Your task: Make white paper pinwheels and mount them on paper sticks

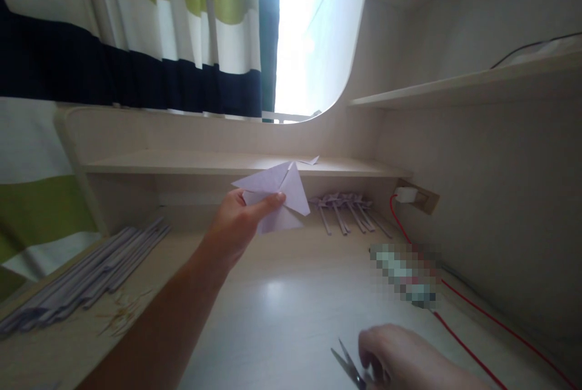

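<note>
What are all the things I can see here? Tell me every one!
folded paper piece: one, pale lilac-white, held up above the desk
scissors: one pair, metal blades, low at the desk's front
paper sticks with folded tops: several, pale lilac, at the back of the desk
paper strips: a pile, pale lilac, left side of the desk
red cable: one, running from the wall socket along the right side
desk: one, pale wood
low shelf: one, pale wood, behind the desk
curtain: one, striped green, white and navy, over the window
left hand: pinching the folded paper piece
right hand: on the scissors
</note>
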A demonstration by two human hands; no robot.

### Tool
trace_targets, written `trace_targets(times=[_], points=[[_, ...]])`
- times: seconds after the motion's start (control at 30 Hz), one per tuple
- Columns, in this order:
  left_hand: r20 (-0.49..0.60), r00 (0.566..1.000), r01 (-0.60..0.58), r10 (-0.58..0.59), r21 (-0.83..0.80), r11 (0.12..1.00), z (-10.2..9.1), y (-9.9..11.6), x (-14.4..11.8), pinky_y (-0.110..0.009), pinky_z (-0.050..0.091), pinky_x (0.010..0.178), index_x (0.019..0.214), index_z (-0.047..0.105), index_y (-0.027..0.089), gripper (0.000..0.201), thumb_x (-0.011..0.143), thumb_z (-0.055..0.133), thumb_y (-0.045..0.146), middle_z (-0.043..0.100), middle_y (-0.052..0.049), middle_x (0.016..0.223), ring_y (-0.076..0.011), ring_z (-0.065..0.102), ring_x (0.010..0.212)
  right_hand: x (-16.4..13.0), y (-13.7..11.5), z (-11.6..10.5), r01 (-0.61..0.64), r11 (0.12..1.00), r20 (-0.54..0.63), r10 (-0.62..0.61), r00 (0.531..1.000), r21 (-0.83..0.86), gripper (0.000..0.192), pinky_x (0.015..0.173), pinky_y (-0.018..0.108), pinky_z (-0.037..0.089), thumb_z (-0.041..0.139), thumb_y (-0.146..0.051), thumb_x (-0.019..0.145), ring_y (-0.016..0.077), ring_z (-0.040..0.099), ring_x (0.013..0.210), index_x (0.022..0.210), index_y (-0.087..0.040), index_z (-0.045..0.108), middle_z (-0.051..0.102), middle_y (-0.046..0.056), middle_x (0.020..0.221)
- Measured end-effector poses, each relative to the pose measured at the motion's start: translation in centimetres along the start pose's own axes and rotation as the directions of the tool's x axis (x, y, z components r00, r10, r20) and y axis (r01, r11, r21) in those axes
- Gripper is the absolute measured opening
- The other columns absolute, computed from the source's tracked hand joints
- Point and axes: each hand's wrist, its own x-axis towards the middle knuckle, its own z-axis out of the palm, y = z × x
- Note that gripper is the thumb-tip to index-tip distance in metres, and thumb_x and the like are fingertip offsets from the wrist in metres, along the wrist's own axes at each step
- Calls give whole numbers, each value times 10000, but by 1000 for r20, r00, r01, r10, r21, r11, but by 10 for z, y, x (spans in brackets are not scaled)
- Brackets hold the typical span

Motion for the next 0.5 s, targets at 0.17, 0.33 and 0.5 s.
trace_targets(times=[0.17,0.33,0.5], points=[[-21,1000,-8,6,-71,997,-4,4,2,-222,538,644,888,840,133,343,620,984,291,810,-77,871,-170,709,715,4,-6,-12,84,996,-5,-85,996,-26,155,706,308,444,659,-269,769,268,709,868,854,-223,781,792,106,953],[-7,1000,-25,24,-84,996,-7,5,4,-217,551,673,915,844,148,327,646,975,281,817,-66,904,-167,719,748,3,3,0,-94,987,100,107,989,-130,78,551,322,360,741,-270,644,267,653,617,590,-240,693,717,100,681],[-34,998,-57,54,-66,996,-8,8,3,-220,560,690,913,845,161,308,654,966,274,822,-60,909,-174,729,760,1,-5,3,-126,991,116,131,985,-53,175,541,323,416,746,-383,687,301,723,732,851,-345,791,796,90,912]])
